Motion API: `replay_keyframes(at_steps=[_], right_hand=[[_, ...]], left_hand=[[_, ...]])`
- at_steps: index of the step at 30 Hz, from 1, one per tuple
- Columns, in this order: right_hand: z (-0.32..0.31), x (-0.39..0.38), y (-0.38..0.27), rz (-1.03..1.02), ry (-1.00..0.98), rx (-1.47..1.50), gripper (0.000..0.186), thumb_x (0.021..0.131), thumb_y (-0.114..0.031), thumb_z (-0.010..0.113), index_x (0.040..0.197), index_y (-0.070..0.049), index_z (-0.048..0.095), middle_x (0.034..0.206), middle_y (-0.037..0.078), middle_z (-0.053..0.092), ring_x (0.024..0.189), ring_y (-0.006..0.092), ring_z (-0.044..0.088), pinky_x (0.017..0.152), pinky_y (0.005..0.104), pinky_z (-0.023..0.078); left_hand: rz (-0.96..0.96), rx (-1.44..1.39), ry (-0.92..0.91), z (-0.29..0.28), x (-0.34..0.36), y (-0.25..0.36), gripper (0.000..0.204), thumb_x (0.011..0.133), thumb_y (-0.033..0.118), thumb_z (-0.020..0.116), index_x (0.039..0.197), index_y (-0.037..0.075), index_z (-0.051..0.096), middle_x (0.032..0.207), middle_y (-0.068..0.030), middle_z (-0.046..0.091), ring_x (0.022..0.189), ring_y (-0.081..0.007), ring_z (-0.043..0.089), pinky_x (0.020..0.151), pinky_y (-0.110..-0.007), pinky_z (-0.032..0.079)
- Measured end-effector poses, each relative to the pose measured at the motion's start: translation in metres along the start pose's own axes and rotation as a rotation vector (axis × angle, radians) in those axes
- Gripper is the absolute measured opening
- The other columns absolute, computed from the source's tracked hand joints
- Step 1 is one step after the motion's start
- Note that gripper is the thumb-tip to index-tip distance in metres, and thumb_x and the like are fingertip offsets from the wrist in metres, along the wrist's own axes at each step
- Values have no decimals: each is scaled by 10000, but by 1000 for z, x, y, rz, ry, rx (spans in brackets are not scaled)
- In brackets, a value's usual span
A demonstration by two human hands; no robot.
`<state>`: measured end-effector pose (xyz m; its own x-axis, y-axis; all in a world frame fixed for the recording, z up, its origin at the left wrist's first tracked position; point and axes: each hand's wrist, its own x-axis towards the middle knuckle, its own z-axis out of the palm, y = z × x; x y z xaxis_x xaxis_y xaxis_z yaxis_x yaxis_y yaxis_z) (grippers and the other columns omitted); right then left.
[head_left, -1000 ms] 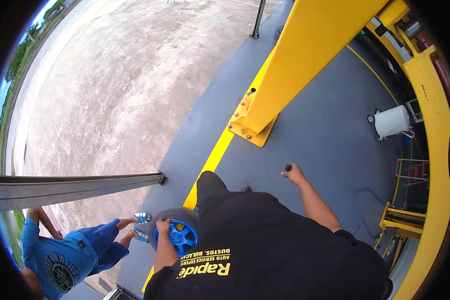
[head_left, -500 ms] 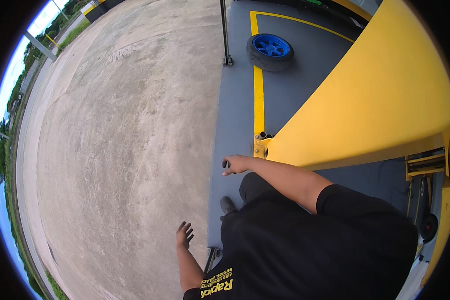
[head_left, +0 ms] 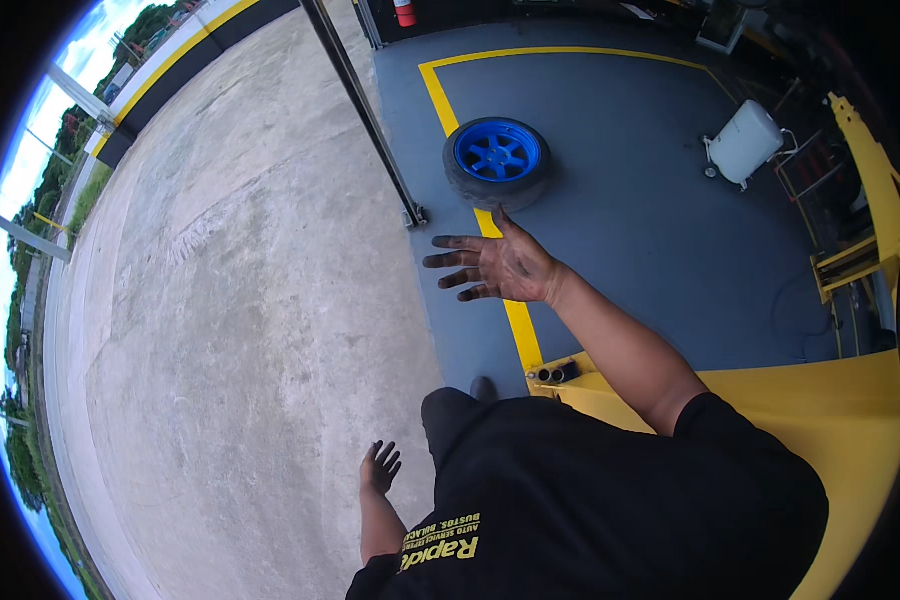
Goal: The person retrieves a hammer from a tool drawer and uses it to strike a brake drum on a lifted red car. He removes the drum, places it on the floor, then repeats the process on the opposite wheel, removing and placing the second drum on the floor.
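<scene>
My right hand [head_left: 500, 265] is held out over the floor's yellow line, palm showing and fingers spread, with dark grime on palm and fingertips. Nothing is in it. Just beyond it lies a wheel [head_left: 497, 152], a black tyre on a blue spoked rim, flat on the grey floor; the thumb tip overlaps its near edge in the picture, and I cannot tell any contact. My left hand [head_left: 380, 468] hangs low over the pale concrete, fingers apart and darkened, holding nothing.
A yellow steel beam [head_left: 800, 400] runs close on my right, short pipe-like pieces [head_left: 552, 375] at its end. A dark upright post [head_left: 365, 110] stands left of the wheel. Farther off are a white wheeled tank [head_left: 745, 143] and a red extinguisher [head_left: 404, 12].
My right hand has reached forward and opened out, its palm turned into view. The view has swung, and the wheel appears nearer. My left hand stays low and open.
</scene>
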<state>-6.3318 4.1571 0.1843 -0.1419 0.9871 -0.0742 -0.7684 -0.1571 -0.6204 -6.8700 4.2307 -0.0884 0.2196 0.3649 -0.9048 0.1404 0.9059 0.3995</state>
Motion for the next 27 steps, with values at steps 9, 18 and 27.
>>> replay_keyframes(at_steps=[9,18,27], right_hand=[[-318,-115,-99,601,1370,-1086,342,948,-343,748,1030,-11,734,915,94,757,862,223,696,818,381,537],[-378,-265,-69,678,1624,173,319,999,-423,689,1058,-110,687,982,51,702,872,192,692,775,421,535],[-572,-304,-249,416,1830,66,311,1029,-396,648,1010,-88,682,921,41,687,807,200,696,755,405,544]], left_hand=[[-182,1083,-138,160,147,219,470,1036,333,551,1465,141,523,1358,-145,661,1153,-345,639,961,-521,501],[199,842,-164,586,372,496,475,1022,332,557,1448,122,530,1233,-95,709,1094,-284,674,950,-504,493],[224,1021,-187,947,453,551,385,1022,286,570,1371,126,584,1112,-73,737,885,-221,694,734,-421,500]])
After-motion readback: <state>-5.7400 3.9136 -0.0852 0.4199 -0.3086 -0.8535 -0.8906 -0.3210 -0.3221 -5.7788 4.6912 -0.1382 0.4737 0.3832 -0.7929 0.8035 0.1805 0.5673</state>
